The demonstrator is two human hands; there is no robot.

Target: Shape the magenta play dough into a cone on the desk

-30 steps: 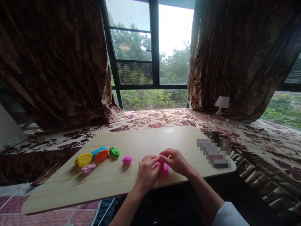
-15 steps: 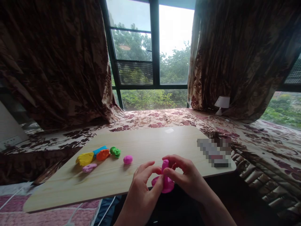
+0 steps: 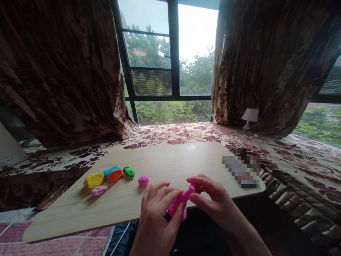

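Note:
A bright pink piece of modelling clay [image 3: 176, 207], with a thick stem rising from a wider base, is held at the table's near edge. My left hand [image 3: 161, 215] pinches it between thumb and fingers, and the stem leans to the upper right. Around the stem's tip, my right hand [image 3: 213, 199] has its thumb and forefinger apart; whether a finger touches the tip is hard to see. A pink clay ball [image 3: 143, 181] lies on the table, left of my hands.
On the pale wooden table [image 3: 170, 160] lie yellow clay [image 3: 94, 181], blue clay [image 3: 111, 170], orange clay [image 3: 114, 175], green clay [image 3: 129, 172] and light pink clay [image 3: 99, 191]. A pixelated item [image 3: 241, 172] is at the right. Behind stands a small white lamp [image 3: 249, 115].
The pink clay has tilted from upright to leaning right in my left hand, which has turned over it. My right thumb and forefinger have moved away from the stem.

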